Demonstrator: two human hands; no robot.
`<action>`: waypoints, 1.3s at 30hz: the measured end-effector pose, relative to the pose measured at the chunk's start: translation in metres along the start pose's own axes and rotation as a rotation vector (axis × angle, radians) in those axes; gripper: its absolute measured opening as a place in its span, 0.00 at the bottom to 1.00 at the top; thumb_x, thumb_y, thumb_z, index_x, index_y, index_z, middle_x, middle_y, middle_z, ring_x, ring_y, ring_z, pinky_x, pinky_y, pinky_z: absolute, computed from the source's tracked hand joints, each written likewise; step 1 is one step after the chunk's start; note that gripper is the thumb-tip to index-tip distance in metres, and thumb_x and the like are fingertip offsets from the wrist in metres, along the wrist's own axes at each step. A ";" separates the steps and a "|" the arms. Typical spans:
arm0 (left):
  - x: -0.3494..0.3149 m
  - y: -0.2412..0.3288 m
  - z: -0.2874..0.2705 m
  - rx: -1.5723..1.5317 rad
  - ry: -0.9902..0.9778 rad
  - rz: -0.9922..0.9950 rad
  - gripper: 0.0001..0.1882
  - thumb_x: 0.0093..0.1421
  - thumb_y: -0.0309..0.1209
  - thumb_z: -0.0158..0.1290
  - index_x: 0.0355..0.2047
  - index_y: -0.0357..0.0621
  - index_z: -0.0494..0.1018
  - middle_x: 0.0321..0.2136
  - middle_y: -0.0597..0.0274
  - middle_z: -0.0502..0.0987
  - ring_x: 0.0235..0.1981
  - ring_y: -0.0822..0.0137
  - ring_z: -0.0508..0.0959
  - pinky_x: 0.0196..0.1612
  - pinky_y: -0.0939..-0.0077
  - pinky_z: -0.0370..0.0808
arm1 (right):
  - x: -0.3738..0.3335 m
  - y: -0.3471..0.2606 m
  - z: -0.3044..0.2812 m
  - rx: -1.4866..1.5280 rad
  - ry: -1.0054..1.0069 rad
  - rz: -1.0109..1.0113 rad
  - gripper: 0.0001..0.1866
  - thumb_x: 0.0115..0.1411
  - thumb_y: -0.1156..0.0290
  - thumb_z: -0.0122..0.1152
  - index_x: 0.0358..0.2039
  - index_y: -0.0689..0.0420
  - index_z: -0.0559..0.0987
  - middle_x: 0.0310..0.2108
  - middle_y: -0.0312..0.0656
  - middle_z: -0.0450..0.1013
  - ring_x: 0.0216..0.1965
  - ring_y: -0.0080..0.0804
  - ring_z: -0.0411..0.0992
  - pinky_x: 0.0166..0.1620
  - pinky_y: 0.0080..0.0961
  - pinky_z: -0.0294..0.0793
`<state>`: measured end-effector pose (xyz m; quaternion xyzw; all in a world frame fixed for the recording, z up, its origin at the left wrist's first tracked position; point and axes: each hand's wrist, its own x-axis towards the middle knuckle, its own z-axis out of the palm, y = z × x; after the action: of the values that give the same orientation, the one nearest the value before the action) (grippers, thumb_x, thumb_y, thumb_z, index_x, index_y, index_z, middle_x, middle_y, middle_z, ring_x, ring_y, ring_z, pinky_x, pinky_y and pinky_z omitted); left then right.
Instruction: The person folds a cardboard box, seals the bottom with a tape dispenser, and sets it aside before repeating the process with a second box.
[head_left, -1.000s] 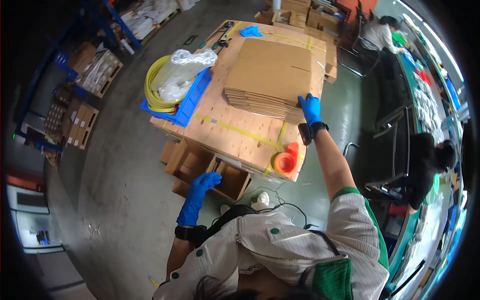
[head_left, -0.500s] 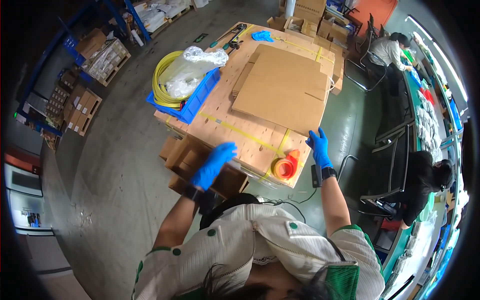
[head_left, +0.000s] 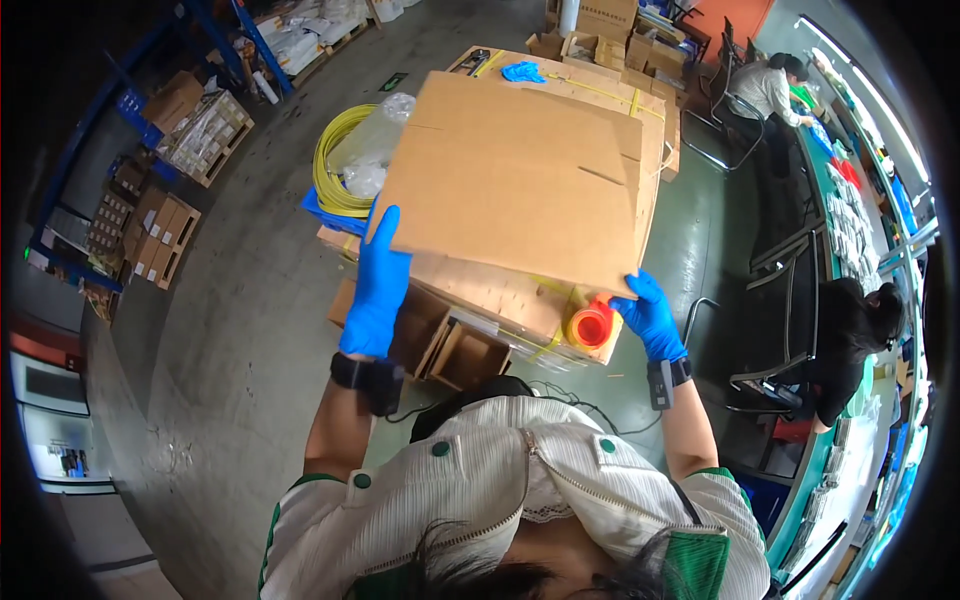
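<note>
A flat sheet of brown cardboard (head_left: 510,180) with slits in it lies tilted over the wooden worktable (head_left: 480,290), raised at its near side. My left hand (head_left: 378,285), in a blue glove, grips its near left corner, the fingers partly out of sight at the edge. At the near right corner my right hand (head_left: 650,318), also gloved in blue, pinches the sheet between thumb and fingers. More cardboard shows beneath the sheet's right side. Close to my right hand, a red and orange tape roll (head_left: 590,325) rests on the table corner.
Partly covered by the sheet, a blue bin (head_left: 335,215) holds a coil of yellow hose (head_left: 340,160) and clear plastic. Another blue glove (head_left: 523,72) lies at the table's far end. Open cardboard boxes (head_left: 465,355) stand below its near edge. Two people sit along the right-hand bench.
My left hand has moved left and forward onto the cardboard and now holds it. The sheet has come up and shifted left, over part of the blue bin. My right hand keeps its corner.
</note>
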<state>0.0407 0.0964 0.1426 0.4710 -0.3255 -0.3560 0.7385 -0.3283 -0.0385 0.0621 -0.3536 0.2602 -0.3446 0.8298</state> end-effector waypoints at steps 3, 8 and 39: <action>-0.021 0.034 0.001 0.050 -0.042 -0.006 0.26 0.61 0.31 0.48 0.59 0.38 0.60 0.55 0.58 0.66 0.54 0.65 0.66 0.56 0.69 0.64 | 0.012 0.041 -0.004 -0.298 -0.011 0.023 0.25 0.60 0.68 0.57 0.56 0.62 0.66 0.42 0.44 0.73 0.39 0.32 0.74 0.43 0.27 0.75; -0.073 0.021 0.025 0.204 0.066 0.130 0.30 0.61 0.28 0.48 0.62 0.36 0.52 0.59 0.52 0.59 0.58 0.60 0.62 0.60 0.67 0.59 | 0.041 0.065 0.057 -0.905 -0.045 -0.200 0.29 0.62 0.66 0.55 0.61 0.60 0.60 0.48 0.44 0.70 0.44 0.30 0.71 0.49 0.26 0.70; 0.026 -0.082 0.003 0.366 0.043 0.073 0.44 0.48 0.36 0.65 0.59 0.33 0.52 0.53 0.46 0.61 0.51 0.56 0.67 0.50 0.66 0.69 | 0.081 0.022 0.165 -0.975 -0.280 -0.168 0.24 0.63 0.60 0.52 0.54 0.61 0.70 0.46 0.46 0.74 0.48 0.29 0.70 0.52 0.25 0.66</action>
<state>0.0342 0.0481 0.0716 0.5930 -0.3856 -0.2537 0.6598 -0.1574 -0.0209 0.1315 -0.7619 0.2474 -0.1981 0.5648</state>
